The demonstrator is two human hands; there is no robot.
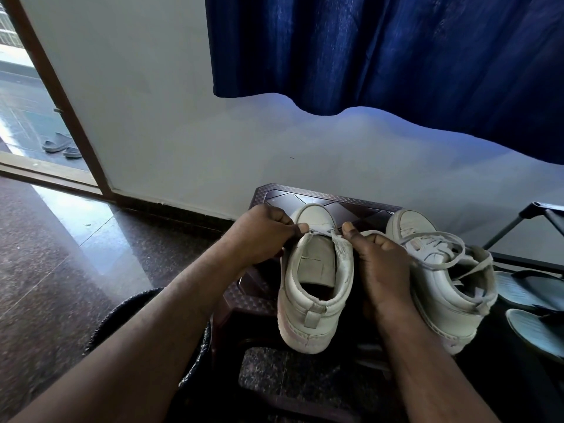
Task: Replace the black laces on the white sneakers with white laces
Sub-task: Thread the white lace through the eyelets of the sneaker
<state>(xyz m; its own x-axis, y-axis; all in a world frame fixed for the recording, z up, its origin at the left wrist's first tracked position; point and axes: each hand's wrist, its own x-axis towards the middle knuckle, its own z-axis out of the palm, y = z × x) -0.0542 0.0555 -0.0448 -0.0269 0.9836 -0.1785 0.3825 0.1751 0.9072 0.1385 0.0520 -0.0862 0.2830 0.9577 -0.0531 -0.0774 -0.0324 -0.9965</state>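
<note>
A home's entrance: a blue curtain (381, 50) hangs above the brown stool (305, 195), slippers (59, 144) lie outside the doorway (27, 96) left of it, sandals (531, 290) rest on a rack (518, 222) right of it.

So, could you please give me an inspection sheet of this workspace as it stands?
Surface: dark patterned stool by the wall.
Job's things: first sneaker has one white lace span at the toe end; second sneaker laced white, ends loose. No black laces seen.
Clutter: slippers on the right.
Grippers: left hand and right hand each pinch the lace.
Cables: nothing seen.
Surroundings: blue curtain, white wall, open doorway, sandals outside.
</note>
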